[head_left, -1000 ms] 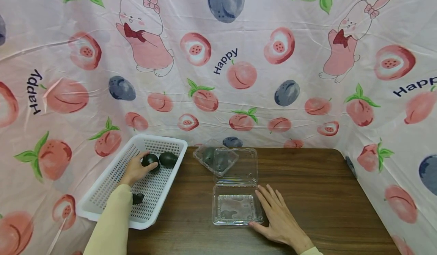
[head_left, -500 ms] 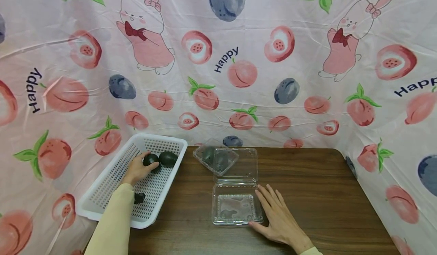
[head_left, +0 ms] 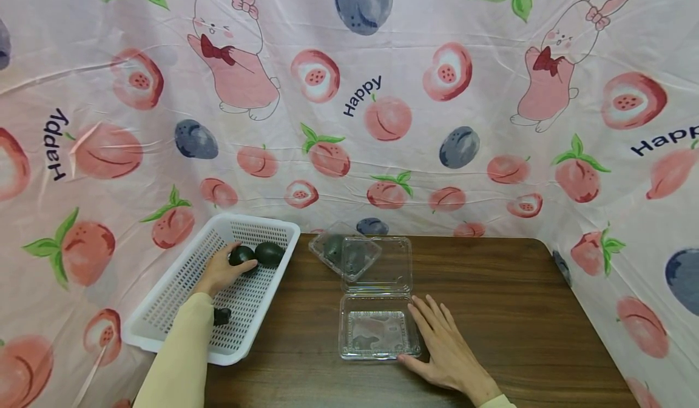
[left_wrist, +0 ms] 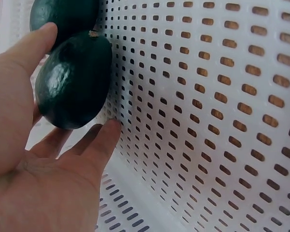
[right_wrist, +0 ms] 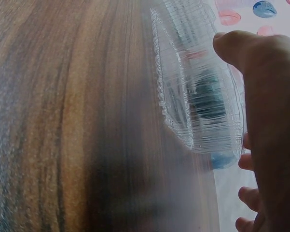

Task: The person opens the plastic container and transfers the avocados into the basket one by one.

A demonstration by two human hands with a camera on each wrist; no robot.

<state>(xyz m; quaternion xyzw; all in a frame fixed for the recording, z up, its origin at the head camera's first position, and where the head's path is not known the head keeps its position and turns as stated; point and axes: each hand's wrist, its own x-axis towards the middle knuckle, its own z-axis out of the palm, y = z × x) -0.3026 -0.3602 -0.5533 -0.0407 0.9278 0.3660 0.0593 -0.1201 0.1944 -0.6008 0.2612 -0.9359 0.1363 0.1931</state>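
The left wrist view shows the left hand [left_wrist: 48, 179] spread around a dark avocado [left_wrist: 77, 82], thumb on one side and fingers on the other, with some gap visible, so the grip does not look closed. This avocado lies in the white basket [head_left: 248, 295], just beside a second avocado [head_left: 269, 254], while the right hand [head_left: 450, 356] rests straight-fingered at the edge of an open clear box [head_left: 379, 335]. Taking hold of this fruit seems the step in hand, and the next move probably calls for firmer fingers around it, without disturbing its neighbour.
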